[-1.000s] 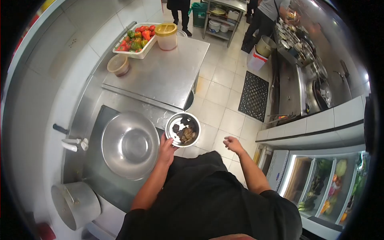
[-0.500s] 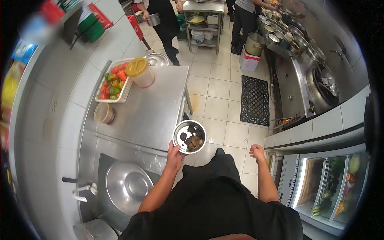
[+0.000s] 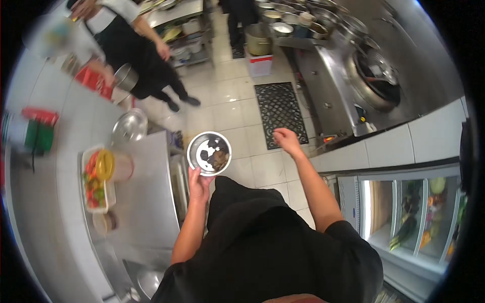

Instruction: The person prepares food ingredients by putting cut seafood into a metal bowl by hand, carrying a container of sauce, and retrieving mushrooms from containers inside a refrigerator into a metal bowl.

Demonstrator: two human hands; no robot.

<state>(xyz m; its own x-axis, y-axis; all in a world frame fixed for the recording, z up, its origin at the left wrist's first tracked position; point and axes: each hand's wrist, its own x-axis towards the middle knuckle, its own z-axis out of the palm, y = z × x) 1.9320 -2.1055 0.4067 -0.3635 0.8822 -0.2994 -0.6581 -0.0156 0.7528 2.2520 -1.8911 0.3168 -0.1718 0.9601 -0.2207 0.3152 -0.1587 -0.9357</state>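
Observation:
My left hand (image 3: 199, 185) grips the near edge of a round metal bowl (image 3: 196, 145), held over the floor beside the steel counter. Inside lie black pieces (image 3: 204, 155) and a heap of brown chunks (image 3: 220, 159); what food they are I cannot make out. My right hand (image 3: 287, 141) hangs in the air to the right of the bowl, in front of the black floor mat (image 3: 279, 103). Its fingers are curled in, and nothing shows in them.
Left, a steel counter (image 3: 144, 202) carries a crate of peppers (image 3: 94, 188) and a yellow-lidded tub (image 3: 120, 166). A person (image 3: 132, 55) holding a pot (image 3: 126, 78) stands ahead. On the right are a wok range (image 3: 328, 81) and a glass-front fridge (image 3: 404, 217).
My view has swung right and forward along the aisle. The bowl stays in my left hand. My right hand has risen and reached forward. The person with the pot now appears closer.

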